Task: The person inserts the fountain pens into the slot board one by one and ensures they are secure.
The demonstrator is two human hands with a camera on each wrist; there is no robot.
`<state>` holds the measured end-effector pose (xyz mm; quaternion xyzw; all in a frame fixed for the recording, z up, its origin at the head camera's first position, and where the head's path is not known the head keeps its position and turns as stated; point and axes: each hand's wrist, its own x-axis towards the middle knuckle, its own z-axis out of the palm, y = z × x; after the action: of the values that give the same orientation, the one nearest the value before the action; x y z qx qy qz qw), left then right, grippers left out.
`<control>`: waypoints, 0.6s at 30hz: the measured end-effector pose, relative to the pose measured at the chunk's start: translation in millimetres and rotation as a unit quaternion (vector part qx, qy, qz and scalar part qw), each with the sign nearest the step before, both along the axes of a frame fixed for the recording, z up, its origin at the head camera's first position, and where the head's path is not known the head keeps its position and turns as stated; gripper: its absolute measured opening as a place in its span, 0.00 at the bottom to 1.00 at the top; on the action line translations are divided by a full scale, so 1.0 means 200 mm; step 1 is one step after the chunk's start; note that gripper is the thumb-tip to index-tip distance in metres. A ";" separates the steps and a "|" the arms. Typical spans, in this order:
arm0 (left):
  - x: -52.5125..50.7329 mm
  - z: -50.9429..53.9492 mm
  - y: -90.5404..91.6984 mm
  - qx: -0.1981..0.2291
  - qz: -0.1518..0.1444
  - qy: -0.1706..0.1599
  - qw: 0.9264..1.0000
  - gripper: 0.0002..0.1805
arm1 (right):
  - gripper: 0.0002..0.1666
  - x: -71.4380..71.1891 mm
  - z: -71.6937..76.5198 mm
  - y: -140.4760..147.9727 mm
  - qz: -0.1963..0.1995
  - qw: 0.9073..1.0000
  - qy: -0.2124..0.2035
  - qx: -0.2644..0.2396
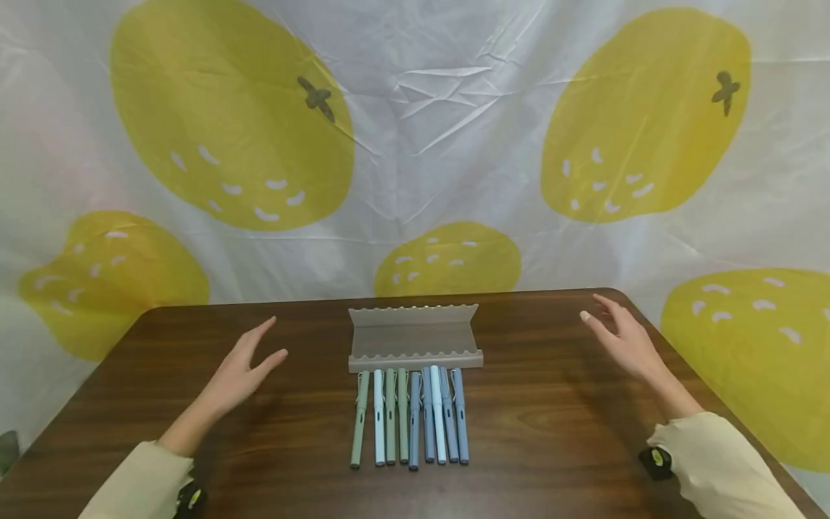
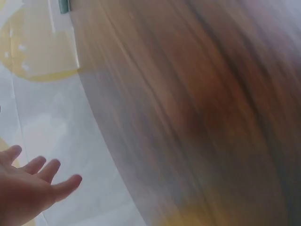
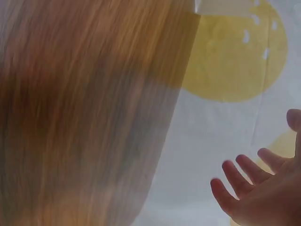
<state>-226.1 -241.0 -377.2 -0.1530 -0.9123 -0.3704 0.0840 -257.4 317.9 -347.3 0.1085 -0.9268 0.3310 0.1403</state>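
Note:
Several capped pens with clips lie side by side at the middle of the table in the head view: green pens (image 1: 359, 422) at the left, a pale blue pen (image 1: 379, 418) among them, and darker blue pens (image 1: 460, 418) at the right. Just behind them stands a translucent pen tray (image 1: 415, 337) with scalloped edges. My left hand (image 1: 236, 371) hovers to the left of the pens, thumb and fingers apart, holding nothing. Far to the right my right hand (image 1: 625, 342) is also raised, its fingers spread and without anything in them. Both wrist views show the spread fingers.
The dark wooden table (image 1: 545, 418) reaches back to a white curtain (image 1: 447, 144) printed with large yellow lemons. Each sleeve has a small black device at the wrist, such as the right wrist device (image 1: 656, 463).

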 end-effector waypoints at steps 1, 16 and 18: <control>0.00 0.00 0.01 0.007 -0.004 -0.005 1.000 0.35 | 0.36 0.00 0.00 -0.01 0.000 1.000 -0.012 -0.010; -0.06 -0.03 0.15 -0.011 -0.026 -0.024 0.999 0.31 | 0.33 0.02 -0.09 -0.21 0.057 0.989 -0.105 -0.086; -0.07 -0.02 0.17 -0.012 -0.029 -0.016 0.999 0.31 | 0.33 0.02 -0.10 -0.23 0.066 0.986 -0.117 -0.101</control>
<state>-240.5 -208.0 -381.4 -0.1739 -0.9132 -0.3642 0.0566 -253.2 272.8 -366.5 0.1148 -0.8896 0.4417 0.0193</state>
